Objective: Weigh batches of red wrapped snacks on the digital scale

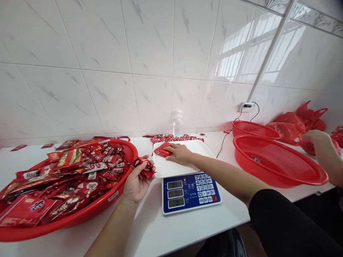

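Note:
My left hand (136, 184) is closed around a small bunch of red snack packets (144, 168), just off the right rim of a big red basket (80, 216) heaped with the same red packets (66, 175). My right hand (179, 153) reaches across the white platform (177, 167) of a blue-faced digital scale (190, 192). Its fingers press down on a few red packets (162, 150) lying at the platform's far left corner.
Behind the scale lie loose red packets (174, 137) and a clear plastic bottle (177, 124) against the tiled wall. Two nearly empty red baskets (278, 166) stand at the right. Another person's hand (318, 137) rests by red plastic bags (297, 121). A cable runs to a wall socket (248, 105).

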Motion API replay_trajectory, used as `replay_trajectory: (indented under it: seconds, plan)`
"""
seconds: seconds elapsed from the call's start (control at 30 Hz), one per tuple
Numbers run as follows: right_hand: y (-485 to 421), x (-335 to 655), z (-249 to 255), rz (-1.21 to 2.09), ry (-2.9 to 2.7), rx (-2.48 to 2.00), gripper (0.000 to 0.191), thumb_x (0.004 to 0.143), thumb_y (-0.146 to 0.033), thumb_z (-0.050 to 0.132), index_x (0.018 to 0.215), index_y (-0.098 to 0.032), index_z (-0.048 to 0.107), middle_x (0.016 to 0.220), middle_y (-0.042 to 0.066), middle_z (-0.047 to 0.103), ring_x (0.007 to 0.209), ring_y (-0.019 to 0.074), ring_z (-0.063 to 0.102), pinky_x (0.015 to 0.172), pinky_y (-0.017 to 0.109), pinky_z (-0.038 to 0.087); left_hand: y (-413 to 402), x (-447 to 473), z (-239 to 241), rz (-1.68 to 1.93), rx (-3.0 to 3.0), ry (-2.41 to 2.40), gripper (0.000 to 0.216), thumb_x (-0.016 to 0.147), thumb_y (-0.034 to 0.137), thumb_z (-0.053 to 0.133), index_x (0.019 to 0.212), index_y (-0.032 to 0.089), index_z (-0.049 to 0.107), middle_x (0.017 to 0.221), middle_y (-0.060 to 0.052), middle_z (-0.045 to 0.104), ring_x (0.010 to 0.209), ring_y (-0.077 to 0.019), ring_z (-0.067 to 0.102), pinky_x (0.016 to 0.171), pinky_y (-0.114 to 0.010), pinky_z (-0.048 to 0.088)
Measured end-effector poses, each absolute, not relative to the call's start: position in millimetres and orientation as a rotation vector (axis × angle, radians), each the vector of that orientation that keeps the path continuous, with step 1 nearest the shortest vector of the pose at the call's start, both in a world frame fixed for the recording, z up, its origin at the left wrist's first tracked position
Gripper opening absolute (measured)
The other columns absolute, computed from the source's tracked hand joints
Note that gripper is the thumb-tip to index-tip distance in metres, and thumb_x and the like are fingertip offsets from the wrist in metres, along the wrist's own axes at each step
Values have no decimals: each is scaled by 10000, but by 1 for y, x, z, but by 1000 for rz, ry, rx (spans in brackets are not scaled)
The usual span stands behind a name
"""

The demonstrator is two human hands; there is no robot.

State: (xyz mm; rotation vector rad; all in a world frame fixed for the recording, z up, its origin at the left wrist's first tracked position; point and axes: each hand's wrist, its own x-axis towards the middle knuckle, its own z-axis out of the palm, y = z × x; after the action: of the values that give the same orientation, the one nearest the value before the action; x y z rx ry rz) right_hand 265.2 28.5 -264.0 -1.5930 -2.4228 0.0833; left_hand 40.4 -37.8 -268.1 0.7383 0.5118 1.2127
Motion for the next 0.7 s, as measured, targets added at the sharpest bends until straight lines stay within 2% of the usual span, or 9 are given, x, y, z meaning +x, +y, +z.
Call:
replay_trajectory:
  seconds: [0.13,0.23,0.37,0.47,0.6,0.7]
  plan:
    - [23,269,-269,36,-2313,-1579,479,931,-573,372,1349,-354,458,1286,51,503,1074,236,568,896,374,445,-38,41,-269,1210,746,507,267,783,143,607,1047,180,589,822,-39,636,656,-134,627,488,-220,543]
    - [19,271,-271,-33,-2266,-1611,364,973,-455,361,1249,-321,557,1202,35,544,914,172,618,786,294,458,-37,41,-270,1214,754,505,273,776,138,607,1046,180,588,821,-38,639,650,-133,630,489,-223,546]
    - [16,280,-264,-204,-2295,-1546,319,981,-369,375,1132,-279,641,1104,31,606,866,163,617,714,264,444,-36,40,-271,1214,759,500,283,771,130,611,1048,180,582,822,-35,637,647,-132,630,482,-218,543]
    - [7,306,-250,-331,-2121,-1565,313,981,-361,384,1132,-287,648,1077,24,627,856,166,616,692,259,435,-36,40,-271,1219,766,501,284,781,137,611,1060,179,580,824,-36,637,659,-135,632,486,-219,545]
    - [-19,376,-234,-511,-1829,-1646,347,983,-370,355,1161,-271,636,1136,58,616,878,193,612,675,283,420,-36,39,-270,1228,760,501,287,771,126,616,1052,176,591,819,-37,639,660,-135,635,489,-218,548]
    - [-46,443,-235,-681,-1574,-1784,361,965,-426,370,1145,-280,646,1096,76,637,852,213,601,574,289,371,-37,40,-269,1222,759,483,287,770,137,623,1053,179,595,823,-37,641,661,-132,636,492,-215,549]
